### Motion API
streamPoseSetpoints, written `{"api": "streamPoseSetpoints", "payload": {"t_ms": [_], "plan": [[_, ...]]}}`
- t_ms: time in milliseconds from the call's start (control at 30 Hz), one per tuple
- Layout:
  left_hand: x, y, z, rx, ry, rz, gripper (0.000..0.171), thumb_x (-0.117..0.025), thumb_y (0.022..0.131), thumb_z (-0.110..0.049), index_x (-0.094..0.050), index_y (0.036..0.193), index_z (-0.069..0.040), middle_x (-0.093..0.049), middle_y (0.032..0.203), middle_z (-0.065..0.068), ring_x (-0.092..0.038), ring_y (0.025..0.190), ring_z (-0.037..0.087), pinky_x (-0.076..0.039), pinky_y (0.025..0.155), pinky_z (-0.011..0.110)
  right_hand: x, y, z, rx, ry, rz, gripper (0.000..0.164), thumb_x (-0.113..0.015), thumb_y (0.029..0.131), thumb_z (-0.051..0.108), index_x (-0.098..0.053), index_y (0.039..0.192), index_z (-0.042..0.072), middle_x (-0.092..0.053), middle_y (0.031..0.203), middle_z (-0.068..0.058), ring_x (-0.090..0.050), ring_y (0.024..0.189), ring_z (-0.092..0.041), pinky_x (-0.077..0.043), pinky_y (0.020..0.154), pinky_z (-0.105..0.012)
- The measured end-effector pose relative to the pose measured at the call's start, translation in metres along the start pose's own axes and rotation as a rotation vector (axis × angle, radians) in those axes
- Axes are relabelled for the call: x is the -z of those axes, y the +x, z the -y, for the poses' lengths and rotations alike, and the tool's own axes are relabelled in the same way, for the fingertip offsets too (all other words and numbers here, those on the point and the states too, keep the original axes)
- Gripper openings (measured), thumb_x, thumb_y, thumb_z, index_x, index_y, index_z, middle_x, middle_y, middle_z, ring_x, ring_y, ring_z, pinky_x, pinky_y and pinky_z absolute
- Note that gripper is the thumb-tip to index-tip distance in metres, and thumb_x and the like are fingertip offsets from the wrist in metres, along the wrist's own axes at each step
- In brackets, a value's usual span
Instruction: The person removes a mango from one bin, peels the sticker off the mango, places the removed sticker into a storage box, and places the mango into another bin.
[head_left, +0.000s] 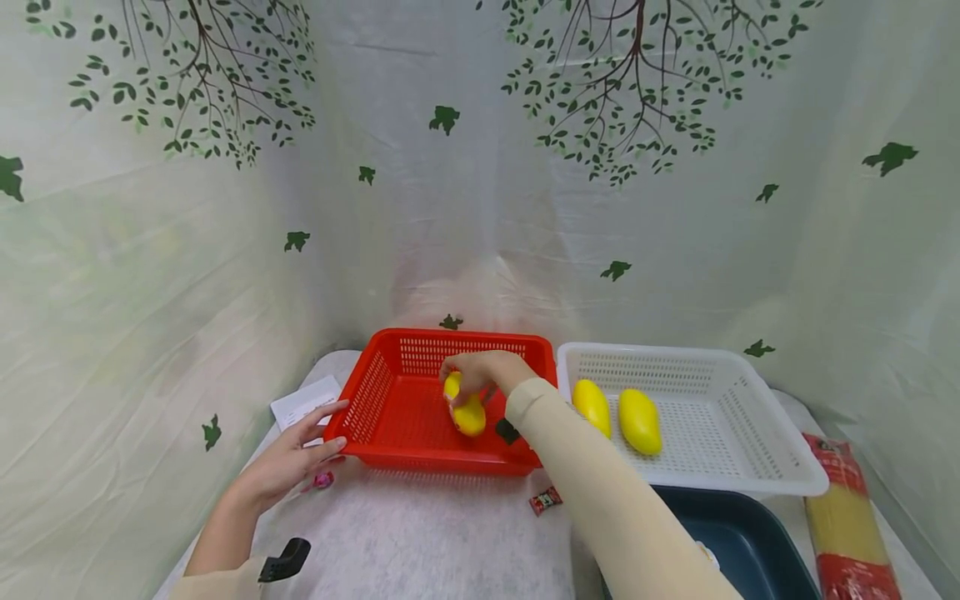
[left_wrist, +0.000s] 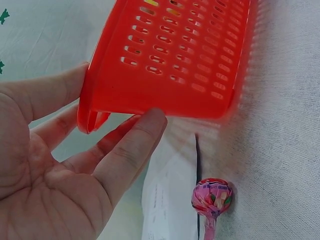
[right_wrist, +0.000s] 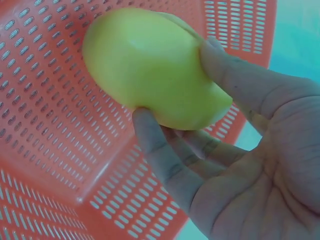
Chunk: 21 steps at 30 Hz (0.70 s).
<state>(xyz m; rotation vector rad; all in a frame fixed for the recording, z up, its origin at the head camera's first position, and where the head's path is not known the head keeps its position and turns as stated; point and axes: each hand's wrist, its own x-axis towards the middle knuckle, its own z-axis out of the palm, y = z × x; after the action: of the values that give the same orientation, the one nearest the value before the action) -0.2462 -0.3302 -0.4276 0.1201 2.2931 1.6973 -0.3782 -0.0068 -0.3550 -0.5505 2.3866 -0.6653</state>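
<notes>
In the head view my right hand (head_left: 476,372) grips a yellow mango (head_left: 470,417) inside the red basket (head_left: 442,462). The right wrist view shows thumb and fingers around the mango (right_wrist: 150,65), with the basket's slotted wall behind; a paler edge shows past the mango's far side, too little to identify. My left hand (head_left: 285,467) holds the basket's near left corner. In the left wrist view, its thumb and fingers (left_wrist: 132,150) straddle the red rim. Two more yellow mangoes (head_left: 640,422) lie in the white basket (head_left: 750,479) to the right.
A wrapped lollipop (head_left: 323,480) lies below the left hand, near a white paper (head_left: 303,404). A small red packet (head_left: 545,501) is in front of the red basket. At right are a dark blue tray (head_left: 738,517) and a long red-and-yellow package (head_left: 851,517).
</notes>
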Motion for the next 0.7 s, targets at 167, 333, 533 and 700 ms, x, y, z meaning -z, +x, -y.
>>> {"api": "streamPoseSetpoints", "payload": {"t_ms": [167,333,533,700], "plan": [[-0.001,0.001,0.000,0.003,0.002,-0.001,0.079,-0.068,0.106,-0.024,-0.024,0.171,-0.014,-0.030,0.166,0.033,-0.063,0.126,0.025,-0.062,0.104,0.048,0.005,-0.006,-0.004,0.030,0.051,0.005,0.043,-0.078,0.099,0.014,-0.060,0.137,0.022,-0.055,0.137,-0.009,-0.058,0.122,-0.028,-0.061,0.106,-0.050],[-0.002,0.000,-0.001,0.002,0.010,-0.008,0.078,-0.067,0.107,-0.024,-0.024,0.171,-0.014,-0.031,0.166,0.033,-0.064,0.126,0.025,-0.062,0.104,0.048,0.010,-0.010,-0.009,0.076,0.064,0.002,0.045,-0.078,0.099,0.016,-0.060,0.140,0.023,-0.055,0.139,-0.009,-0.057,0.124,-0.028,-0.063,0.103,-0.047],[-0.004,-0.002,-0.002,0.004,0.025,-0.019,0.080,-0.069,0.106,-0.027,-0.025,0.171,-0.014,-0.030,0.167,0.032,-0.063,0.129,0.026,-0.061,0.105,0.047,0.016,-0.013,-0.013,0.128,0.141,0.040,0.052,-0.077,0.100,0.017,-0.056,0.147,0.019,-0.054,0.141,-0.010,-0.057,0.127,-0.029,-0.062,0.105,-0.048],[-0.004,-0.002,0.001,0.020,0.041,-0.039,0.079,-0.069,0.106,-0.027,-0.026,0.171,-0.015,-0.031,0.167,0.031,-0.062,0.131,0.027,-0.062,0.104,0.047,0.018,-0.015,-0.016,0.165,0.151,0.035,0.053,-0.077,0.100,0.018,-0.055,0.148,0.020,-0.055,0.141,-0.009,-0.058,0.126,-0.028,-0.063,0.102,-0.047]]}}
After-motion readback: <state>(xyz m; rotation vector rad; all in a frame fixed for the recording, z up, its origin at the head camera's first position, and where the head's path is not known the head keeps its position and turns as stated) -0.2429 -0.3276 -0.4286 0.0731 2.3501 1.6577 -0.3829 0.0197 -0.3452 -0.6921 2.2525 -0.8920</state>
